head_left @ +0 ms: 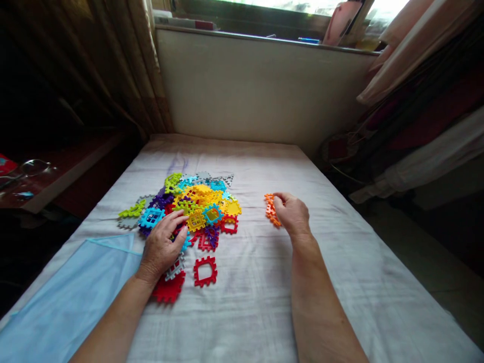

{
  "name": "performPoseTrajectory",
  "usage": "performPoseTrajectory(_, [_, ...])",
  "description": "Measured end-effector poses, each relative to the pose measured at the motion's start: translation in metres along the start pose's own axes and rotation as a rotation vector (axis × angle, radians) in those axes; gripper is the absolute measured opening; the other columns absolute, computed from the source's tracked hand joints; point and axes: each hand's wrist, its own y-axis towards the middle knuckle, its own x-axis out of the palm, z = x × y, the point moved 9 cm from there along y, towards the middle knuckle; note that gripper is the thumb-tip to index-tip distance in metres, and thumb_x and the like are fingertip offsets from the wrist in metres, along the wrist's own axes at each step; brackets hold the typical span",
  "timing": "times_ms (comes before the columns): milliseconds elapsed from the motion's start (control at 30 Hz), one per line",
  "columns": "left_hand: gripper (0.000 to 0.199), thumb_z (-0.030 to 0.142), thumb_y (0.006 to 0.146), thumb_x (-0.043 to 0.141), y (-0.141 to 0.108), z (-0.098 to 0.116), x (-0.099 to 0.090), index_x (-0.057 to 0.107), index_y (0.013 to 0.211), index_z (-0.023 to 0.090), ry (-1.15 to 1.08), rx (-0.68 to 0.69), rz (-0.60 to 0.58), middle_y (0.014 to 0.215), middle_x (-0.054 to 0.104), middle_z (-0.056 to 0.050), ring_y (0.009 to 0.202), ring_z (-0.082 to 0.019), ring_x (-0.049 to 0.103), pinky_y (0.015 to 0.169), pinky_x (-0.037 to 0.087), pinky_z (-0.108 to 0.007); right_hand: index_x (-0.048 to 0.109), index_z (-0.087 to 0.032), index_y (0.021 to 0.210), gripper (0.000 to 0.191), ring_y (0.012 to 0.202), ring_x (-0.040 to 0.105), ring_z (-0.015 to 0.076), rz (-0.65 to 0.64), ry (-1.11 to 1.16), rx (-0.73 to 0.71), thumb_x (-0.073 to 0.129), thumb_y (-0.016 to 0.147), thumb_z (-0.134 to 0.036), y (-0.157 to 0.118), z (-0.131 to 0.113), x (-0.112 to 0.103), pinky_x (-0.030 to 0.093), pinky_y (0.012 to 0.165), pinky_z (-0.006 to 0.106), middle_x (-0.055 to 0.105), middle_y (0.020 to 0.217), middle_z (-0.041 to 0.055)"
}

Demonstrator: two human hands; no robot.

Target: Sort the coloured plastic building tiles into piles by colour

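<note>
A heap of toothed plastic building tiles in several colours, among them a yellow tile [196,220] and a blue tile [152,218], lies left of centre on the bed. My left hand [164,243] rests on the heap's near side, fingers stretched out over the tiles. Close by it are a square red frame tile [205,271] and a solid red tile [169,288]. Apart from the heap, to the right, my right hand [293,214] is closed at the edge of an orange tile [271,210]. Its fingertips are partly hidden.
A white sheet [249,312] covers the bed. Light blue fabric [86,282] lies at the left front. A wall [257,91] with a window ledge stands beyond the bed. Curtains [124,65] hang at the left, clothes [416,45] at the right. A dark red table [71,166] stands left.
</note>
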Motion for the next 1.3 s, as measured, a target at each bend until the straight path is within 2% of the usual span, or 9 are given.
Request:
performPoseTrajectory(133, [0.026,0.034,0.093,0.051,0.001,0.001,-0.001,0.069,0.107,0.022,-0.014,-0.006,0.001,0.121,0.069,-0.008,0.114,-0.024,0.064,0.103,0.049,-0.043,0.074,-0.027,0.11,0.031,0.099,0.067,0.0171,-0.105,0.068,-0.314,0.049,0.093,-0.026,-0.027,-0.067,0.035,0.047,0.085,0.025,0.074,0.111,0.0027])
performPoseTrajectory(200, [0.025,0.033,0.093,0.051,0.001,0.001,-0.001,0.069,0.106,0.021,-0.021,-0.005,0.0,0.121,0.069,-0.008,0.113,-0.024,0.064,0.103,0.049,-0.043,0.074,-0.028,0.107,0.028,0.097,0.066,0.0165,-0.169,0.044,-0.405,0.05,0.093,-0.027,-0.041,-0.088,0.054,0.047,0.082,0.025,0.073,0.111,0.002])
performPoseTrajectory(267, [0.025,0.032,0.093,0.051,0.001,0.001,-0.001,0.069,0.106,0.021,-0.02,0.002,-0.001,0.121,0.069,-0.009,0.114,-0.024,0.064,0.103,0.049,-0.043,0.075,-0.029,0.104,0.027,0.095,0.066,0.017,-0.219,0.002,-0.443,0.05,0.093,-0.03,-0.051,-0.097,0.069,0.047,0.079,0.026,0.072,0.108,0.0025])
performPoseTrajectory(467, [0.024,0.031,0.093,0.051,0.0,0.0,0.0,0.069,0.105,0.021,-0.02,-0.001,-0.009,0.12,0.069,-0.008,0.114,-0.023,0.064,0.104,0.048,-0.043,0.076,-0.026,0.102,0.024,0.104,0.061,0.0197,-0.222,-0.01,-0.509,0.058,0.09,-0.035,-0.057,-0.101,0.077,0.046,0.086,0.028,0.069,0.112,0.0061])
performPoseTrajectory(700, [0.025,0.032,0.093,0.05,0.001,0.0,0.0,0.069,0.103,0.021,-0.025,-0.011,-0.016,0.12,0.07,-0.009,0.114,-0.024,0.064,0.103,0.049,-0.044,0.077,-0.026,0.095,0.019,0.105,0.059,0.0206,-0.161,0.067,-0.623,0.06,0.086,-0.022,-0.067,-0.115,0.081,0.046,0.092,0.031,0.07,0.112,0.0053])
performPoseTrajectory(900, [0.024,0.032,0.093,0.051,0.002,0.001,0.001,0.07,0.102,0.021,-0.033,-0.019,-0.024,0.119,0.07,-0.009,0.113,-0.023,0.064,0.104,0.049,-0.044,0.076,-0.025,0.096,0.021,0.103,0.061,0.0208,-0.125,0.146,-0.664,0.059,0.086,-0.021,-0.07,-0.12,0.082,0.046,0.094,0.034,0.071,0.109,0.0058])
performPoseTrajectory(1000, [0.024,0.032,0.093,0.051,0.001,0.001,0.001,0.07,0.103,0.021,-0.036,-0.026,-0.03,0.12,0.07,-0.008,0.115,-0.023,0.063,0.105,0.048,-0.044,0.076,-0.024,0.091,0.017,0.103,0.061,0.0209,-0.108,0.206,-0.648,0.061,0.084,-0.02,-0.07,-0.122,0.081,0.046,0.094,0.034,0.071,0.108,0.0058])
performPoseTrajectory(1133, [0.025,0.032,0.093,0.05,0.001,0.0,0.001,0.07,0.103,0.021,-0.047,-0.041,-0.037,0.119,0.07,-0.008,0.115,-0.023,0.063,0.106,0.047,-0.044,0.075,-0.023,0.086,0.014,0.099,0.063,0.0195,-0.167,0.255,-0.576,0.062,0.083,-0.022,-0.066,-0.12,0.079,0.047,0.089,0.031,0.072,0.104,0.0054])
performPoseTrajectory(1300, [0.025,0.034,0.092,0.05,0.002,-0.001,0.001,0.071,0.1,0.023,-0.049,-0.07,-0.046,0.118,0.07,-0.007,0.114,-0.023,0.063,0.106,0.046,-0.045,0.074,-0.023,0.086,0.017,0.078,0.065,0.0159,-0.212,0.273,-0.373,0.06,0.084,-0.031,-0.042,-0.09,0.062,0.047,0.071,0.026,0.074,0.086,0.0024])
